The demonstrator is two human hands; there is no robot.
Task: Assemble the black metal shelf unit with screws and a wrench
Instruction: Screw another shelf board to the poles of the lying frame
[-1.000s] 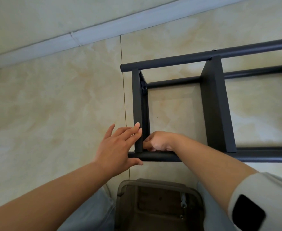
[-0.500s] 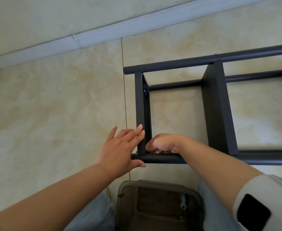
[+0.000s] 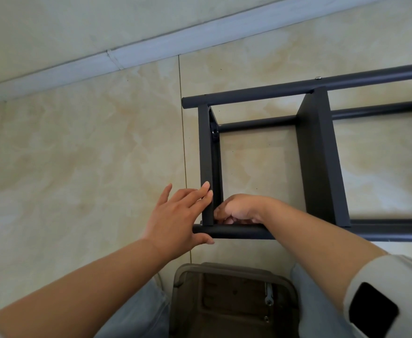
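Shelf unit: the black metal shelf unit (image 3: 319, 157) lies on its side on the beige tiled floor (image 3: 78, 154), its round tubes running off the right edge of the view; it serves as landmark below.
End panel: a flat black end panel (image 3: 206, 162) spans the unit's left end, between the far tube and the near tube (image 3: 239, 231).
Left hand: the left hand (image 3: 178, 220) is at the unit's near-left corner, fingers straight and flat against the outer face of the end panel, thumb under the near tube's end.
Right hand: the right hand (image 3: 236, 208) reaches inside the unit at the same corner, fingers curled down by the panel-tube joint; what they hold, if anything, is hidden.
Screw: a small silver screw head (image 3: 318, 78) sits on the far tube above the middle shelf panel (image 3: 322, 162).
Stool: a brown stool (image 3: 231, 301) stands just nearer than the unit, between the person's knees.
Wrench: a small metal wrench (image 3: 268, 295) lies on the stool's right side.
Writing: no brand or label can be read.
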